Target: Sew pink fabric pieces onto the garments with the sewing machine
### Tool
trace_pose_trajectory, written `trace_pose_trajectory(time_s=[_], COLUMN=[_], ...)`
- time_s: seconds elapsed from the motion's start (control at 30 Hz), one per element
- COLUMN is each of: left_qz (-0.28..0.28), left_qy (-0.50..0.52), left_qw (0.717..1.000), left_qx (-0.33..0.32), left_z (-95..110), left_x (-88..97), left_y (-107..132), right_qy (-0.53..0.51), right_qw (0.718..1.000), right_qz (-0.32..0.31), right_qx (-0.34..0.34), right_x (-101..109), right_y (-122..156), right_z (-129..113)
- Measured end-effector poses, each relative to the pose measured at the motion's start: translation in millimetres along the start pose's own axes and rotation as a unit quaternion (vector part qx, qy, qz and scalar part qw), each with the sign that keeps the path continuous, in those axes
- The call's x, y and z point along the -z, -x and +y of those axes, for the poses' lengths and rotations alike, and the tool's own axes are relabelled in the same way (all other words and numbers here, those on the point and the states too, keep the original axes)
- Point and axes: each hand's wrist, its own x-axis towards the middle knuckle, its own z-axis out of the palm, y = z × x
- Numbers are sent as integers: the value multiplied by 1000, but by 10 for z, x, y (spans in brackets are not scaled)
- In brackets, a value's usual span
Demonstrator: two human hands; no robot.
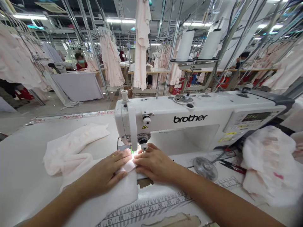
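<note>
A white Brother sewing machine (163, 110) stands across the table, its lamp lighting the needle area. My left hand (111, 168) lies on pale pink-white fabric (123, 186) just left of the needle, fingers stretched out and pressing it down. On the right of the needle, my right hand (153, 162) has its fingers on the edge of the same cloth, thumb tucked below. Whether those fingers pinch the cloth is partly hidden. More of the fabric spreads in folds to the left. The needle and presser foot are mostly covered by the machine head and my fingertips.
Bunched fabric (270, 164) lies at the right, beside red-handled thread snips (233, 166) and a clear round disc (205, 168). A printed ruler (151, 208) runs along the near edge. Thread cones (186, 45) stand behind the machine; garments hang and people sit beyond.
</note>
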Motion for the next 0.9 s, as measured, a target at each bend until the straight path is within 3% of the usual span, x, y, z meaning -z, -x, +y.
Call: trace_pose_trajectory(time_s=[0.17, 0.33, 0.53, 0.63, 0.77, 0.9], left_qz=[-28, -15, -3, 3, 11, 33], left_qy=[-39, -66, 13, 102, 206, 240], left_qw=[999, 998, 1000, 993, 963, 947], left_qx=[12, -6, -1, 59, 172, 213], left_z=[-3, 33, 73, 81, 107, 120], left_x=[-8, -40, -75, -25, 65, 78], left_y=[-8, 4, 26, -8, -71, -94], right_qy=[16, 22, 53, 71, 103, 164], right_qw=[1000, 1000, 997, 996, 993, 983], right_qz=[-2, 19, 57, 51, 46, 87], right_qx=[6, 5, -29, -31, -36, 2], right_x=[-5, -16, -41, -68, -146, -240], right_y=[27, 44, 44, 9, -82, -151], right_z=[17, 69, 126, 115, 86, 84])
